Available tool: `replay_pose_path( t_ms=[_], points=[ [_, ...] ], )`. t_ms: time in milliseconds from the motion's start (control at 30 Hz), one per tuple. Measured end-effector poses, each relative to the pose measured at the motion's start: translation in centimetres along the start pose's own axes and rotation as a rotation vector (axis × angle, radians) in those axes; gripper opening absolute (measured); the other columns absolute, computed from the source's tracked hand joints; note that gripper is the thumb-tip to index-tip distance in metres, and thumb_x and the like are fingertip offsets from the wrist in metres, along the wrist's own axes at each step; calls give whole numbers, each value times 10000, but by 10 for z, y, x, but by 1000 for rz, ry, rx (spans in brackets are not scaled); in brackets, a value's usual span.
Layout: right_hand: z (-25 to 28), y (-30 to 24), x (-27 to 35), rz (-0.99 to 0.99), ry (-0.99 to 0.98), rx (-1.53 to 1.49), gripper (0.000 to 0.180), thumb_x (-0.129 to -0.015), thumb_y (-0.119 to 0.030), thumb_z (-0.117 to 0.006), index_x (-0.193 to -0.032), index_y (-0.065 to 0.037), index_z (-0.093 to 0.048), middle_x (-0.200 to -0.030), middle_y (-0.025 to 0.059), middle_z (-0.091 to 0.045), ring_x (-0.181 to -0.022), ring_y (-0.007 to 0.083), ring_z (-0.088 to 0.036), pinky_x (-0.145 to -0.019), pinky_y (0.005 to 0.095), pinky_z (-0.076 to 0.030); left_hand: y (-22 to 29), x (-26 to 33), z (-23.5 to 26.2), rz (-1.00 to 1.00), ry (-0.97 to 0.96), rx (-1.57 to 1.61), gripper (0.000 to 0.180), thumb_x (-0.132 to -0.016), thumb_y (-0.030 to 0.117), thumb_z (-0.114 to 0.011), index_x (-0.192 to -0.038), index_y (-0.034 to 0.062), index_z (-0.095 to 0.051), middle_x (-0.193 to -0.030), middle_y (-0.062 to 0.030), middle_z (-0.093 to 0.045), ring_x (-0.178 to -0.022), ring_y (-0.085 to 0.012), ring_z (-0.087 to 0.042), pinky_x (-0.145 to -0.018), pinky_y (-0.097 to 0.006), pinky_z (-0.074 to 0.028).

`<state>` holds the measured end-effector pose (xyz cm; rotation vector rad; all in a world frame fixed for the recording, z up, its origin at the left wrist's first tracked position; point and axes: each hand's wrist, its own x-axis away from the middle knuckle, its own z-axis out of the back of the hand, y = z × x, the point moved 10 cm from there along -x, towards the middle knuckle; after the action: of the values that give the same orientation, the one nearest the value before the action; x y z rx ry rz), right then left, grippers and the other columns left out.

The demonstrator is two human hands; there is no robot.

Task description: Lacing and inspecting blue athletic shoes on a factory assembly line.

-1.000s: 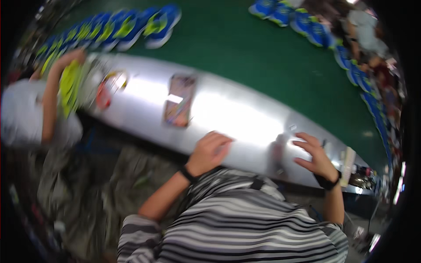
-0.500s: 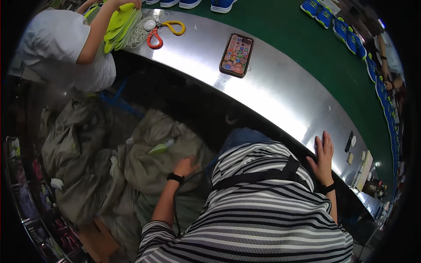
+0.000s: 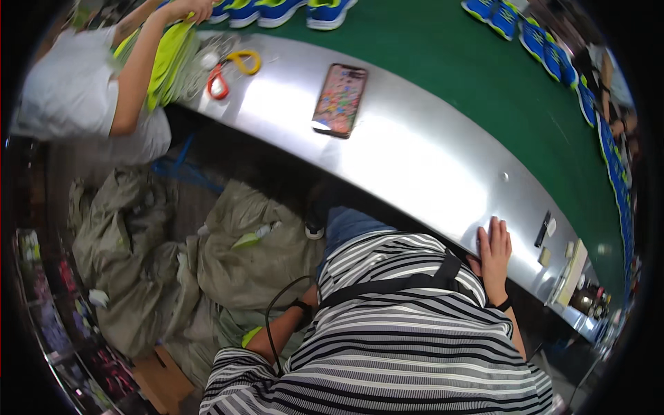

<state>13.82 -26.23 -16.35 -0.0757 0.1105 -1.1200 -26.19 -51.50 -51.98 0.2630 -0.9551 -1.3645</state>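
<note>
My right hand (image 3: 494, 254) lies open on the metal ledge (image 3: 415, 166), its fingers stretched out near the edge. My left hand (image 3: 310, 295) is low at my side, against the striped shirt; its fingers are hidden. Beyond it lie large grey-green sacks (image 3: 242, 270) with a yellow-green piece (image 3: 247, 240) on top. A phone (image 3: 339, 101) with a lit screen rests on the ledge, away from both hands. Scissors (image 3: 232, 71) with one yellow and one red handle lie farther left, beside white string (image 3: 196, 69).
A co-worker's arm (image 3: 135, 79) reaches over stacked yellow-green pieces (image 3: 168, 59) at left. Blue shoes (image 3: 277, 10) stand along the green belt (image 3: 415, 76). A black tool (image 3: 543, 229) and small blocks lie right. A cardboard box (image 3: 162, 380) and a shelf (image 3: 66, 353) are lower left.
My left hand has drawn back from the sacks to my side. My right hand stays on the ledge. The co-worker's arms have shifted, and the whole view has moved slightly.
</note>
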Motion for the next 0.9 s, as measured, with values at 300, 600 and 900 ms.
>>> replay_pose_path(
  t_ms=[300, 600, 900],
  points=[
    [7, 7, -3, 49, -282, -285, 622, -825, -56, -590, -1422, -153, -446, -1553, 202, -254, -1434, 434, -201, -1150, 550, -118, -52, -17, 89, -160, 74, -477, 464, -772, 203, -669, -1201, 47, -586, -1020, -230, -657, -961, -406, -627, -828, -462, -504],
    [22, -10, 10, -52, -389, -686, 536, -833, -58, -596, -1354, -108, -482, -1407, 162, -436, -1320, 388, -384, -1082, 516, -310, 201, -123, 258, 129, -226, -490, 285, -854, 207, -642, -1093, 52, -633, -982, -217, -659, -891, -430, -617, -773, -480, -505],
    [-241, -55, 109, -311, -744, -566, 484, -819, -328, -679, -1194, -34, -594, -1255, 223, -578, -1175, 382, -541, -1020, 456, -407, 216, -121, 16, -615, -625, -321, 550, -882, 504, -600, -1157, 27, -615, -1114, -230, -638, -1044, -409, -603, -888, -468, -481]
  ],
)
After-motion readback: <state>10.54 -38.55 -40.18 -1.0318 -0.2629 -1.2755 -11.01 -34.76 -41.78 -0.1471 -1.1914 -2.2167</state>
